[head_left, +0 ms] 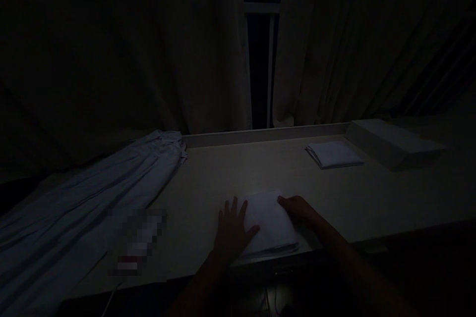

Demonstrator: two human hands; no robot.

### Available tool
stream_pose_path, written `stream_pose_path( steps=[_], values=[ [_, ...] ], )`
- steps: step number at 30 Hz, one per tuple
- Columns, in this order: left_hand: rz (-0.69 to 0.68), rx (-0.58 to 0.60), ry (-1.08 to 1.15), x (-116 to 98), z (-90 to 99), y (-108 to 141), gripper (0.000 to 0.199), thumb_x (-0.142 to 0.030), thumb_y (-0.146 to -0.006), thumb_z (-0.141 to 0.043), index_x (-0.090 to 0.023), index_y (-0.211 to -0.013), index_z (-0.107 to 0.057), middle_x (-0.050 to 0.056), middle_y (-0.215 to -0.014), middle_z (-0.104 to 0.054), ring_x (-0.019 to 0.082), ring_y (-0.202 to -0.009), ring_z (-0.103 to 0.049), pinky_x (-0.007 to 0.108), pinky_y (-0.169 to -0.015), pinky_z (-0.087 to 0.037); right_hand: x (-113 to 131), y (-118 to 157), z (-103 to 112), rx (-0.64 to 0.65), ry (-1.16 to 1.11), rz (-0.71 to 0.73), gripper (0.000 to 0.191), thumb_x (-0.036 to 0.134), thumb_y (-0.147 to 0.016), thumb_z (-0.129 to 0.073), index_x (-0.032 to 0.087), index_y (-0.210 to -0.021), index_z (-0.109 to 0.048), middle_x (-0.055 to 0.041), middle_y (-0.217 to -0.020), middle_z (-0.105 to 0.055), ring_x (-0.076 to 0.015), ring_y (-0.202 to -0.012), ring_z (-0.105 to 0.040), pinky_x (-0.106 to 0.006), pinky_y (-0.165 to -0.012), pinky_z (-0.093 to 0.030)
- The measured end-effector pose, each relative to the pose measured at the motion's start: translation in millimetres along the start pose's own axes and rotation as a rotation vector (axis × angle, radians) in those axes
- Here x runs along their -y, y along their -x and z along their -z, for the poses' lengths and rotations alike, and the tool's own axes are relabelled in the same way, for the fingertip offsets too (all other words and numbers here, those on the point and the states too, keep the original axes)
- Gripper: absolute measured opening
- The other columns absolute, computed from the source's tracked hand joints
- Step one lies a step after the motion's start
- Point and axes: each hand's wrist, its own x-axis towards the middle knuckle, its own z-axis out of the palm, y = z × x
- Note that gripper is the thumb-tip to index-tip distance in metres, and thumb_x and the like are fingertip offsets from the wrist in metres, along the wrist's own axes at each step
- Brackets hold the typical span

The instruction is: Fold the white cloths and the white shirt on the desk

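1. Hands: two. Left hand [232, 228], right hand [295, 209].
2. Folded cloths: two. Near folded cloth [270, 223], far folded cloth [334, 154]. Layers in each: too dark to count.
3. Large rumpled cloth [111, 178]: one.
4. Box-like block [394, 141]: one.
5. Pale table [208, 173]: one.
6. Curtain sides: two. Left curtain [208, 49], right curtain [327, 49]. Panels per side uncertain, light poor.
7. Gap between curtains: one. Bars clearly seen in it: one crosswise bar [261, 8], one upright bar [270, 69].
8. Pixelated patch [139, 247]: one. Items within, no count possible.
9. Pale cord [110, 299] at table's near edge: one.
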Motion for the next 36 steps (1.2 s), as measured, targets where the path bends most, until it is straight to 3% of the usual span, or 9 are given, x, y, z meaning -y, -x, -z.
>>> stream_pose_path(
  steps=[4,8,12,15,18,21,28,36],
  values=[
    [0.004,0.01,0.002,0.7,0.4,-0.3,0.089,-0.076,-0.081,-0.036,-0.027,-0.153,-0.019,0.009,-0.162,-0.008,0.04,-0.147,-0.002,0.06,-0.114,-0.012,4.6,-4.7,-2.1,-0.087,0.187,-0.085,0.045,0.049,-0.08,-0.066,0.014,-0.054,-0.055,-0.0049,-0.058,-0.059,-0.0113,-0.052,-0.048,-0.023,-0.047,-0.031],
    [0.0,0.018,0.014,1.9,-0.6,-0.1,0.09,-0.078,-0.08,-0.034,-0.028,-0.153,-0.017,0.008,-0.162,-0.006,0.039,-0.147,-0.002,0.06,-0.114,-0.013,3.3,-9.7,-5.0,-0.143,0.185,-0.098,0.031,0.033,-0.076,-0.073,0.014,-0.058,-0.056,-0.005,-0.063,-0.061,-0.0116,-0.055,-0.05,-0.023,-0.047,-0.031],
    [0.001,0.017,0.013,1.3,-0.4,-0.4,0.091,-0.079,-0.08,-0.034,-0.028,-0.153,-0.017,0.009,-0.162,-0.007,0.04,-0.146,-0.003,0.061,-0.113,-0.012,3.1,-2.2,-7.2,-0.148,0.134,-0.076,0.027,0.034,-0.079,-0.069,0.014,-0.066,-0.059,-0.0067,-0.068,-0.065,-0.0129,-0.058,-0.054,-0.023,-0.048,-0.034],
    [0.004,0.018,0.006,0.4,0.6,-0.7,0.089,-0.077,-0.081,-0.034,-0.028,-0.153,-0.018,0.009,-0.162,-0.008,0.04,-0.146,-0.003,0.061,-0.113,-0.012,5.1,10.0,-6.0,-0.13,0.121,-0.059,0.036,0.044,-0.082,-0.065,0.014,-0.062,-0.058,-0.0069,-0.065,-0.064,-0.0126,-0.054,-0.053,-0.023,-0.048,-0.035],
    [0.007,0.026,0.004,0.2,0.6,-0.7,0.09,-0.077,-0.081,-0.034,-0.027,-0.153,-0.018,0.009,-0.162,-0.008,0.039,-0.147,-0.003,0.06,-0.113,-0.012,0.5,25.8,-6.6,-0.042,0.078,-0.046,0.046,0.055,-0.082,-0.06,0.013,-0.064,-0.062,-0.008,-0.067,-0.066,-0.0141,-0.055,-0.056,-0.023,-0.049,-0.037],
    [0.005,0.021,0.006,0.5,-0.4,-0.5,0.09,-0.078,-0.081,-0.033,-0.027,-0.153,-0.017,0.008,-0.162,-0.007,0.039,-0.147,-0.002,0.061,-0.113,-0.012,-13.9,39.1,-11.5,0.048,0.013,-0.04,0.042,0.054,-0.079,-0.063,0.013,-0.075,-0.069,-0.0101,-0.077,-0.071,-0.0183,-0.065,-0.064,-0.023,-0.053,-0.042],
    [0.008,0.027,0.002,0.7,1.9,-0.9,0.091,-0.077,-0.079,-0.039,-0.027,-0.153,-0.019,0.01,-0.162,-0.008,0.04,-0.147,-0.003,0.06,-0.113,-0.013,-48.0,38.7,-23.6,-0.086,-0.131,-0.052,0.026,0.037,-0.069,-0.071,0.012,-0.076,-0.071,-0.0093,-0.079,-0.072,-0.0208,-0.07,-0.067,-0.025,-0.056,-0.045],
    [-0.015,0.042,0.017,5.8,1.1,-0.1,0.094,-0.077,-0.078,-0.041,-0.029,-0.154,-0.013,0.008,-0.162,-0.002,0.039,-0.147,0.001,0.059,-0.113,-0.013,-45.3,44.6,-21.2,-0.133,-0.125,-0.048,0.034,0.039,-0.067,-0.073,0.014,-0.09,-0.069,-0.0103,-0.091,-0.074,-0.0236,-0.083,-0.069,-0.028,-0.067,-0.051]
  ],
)
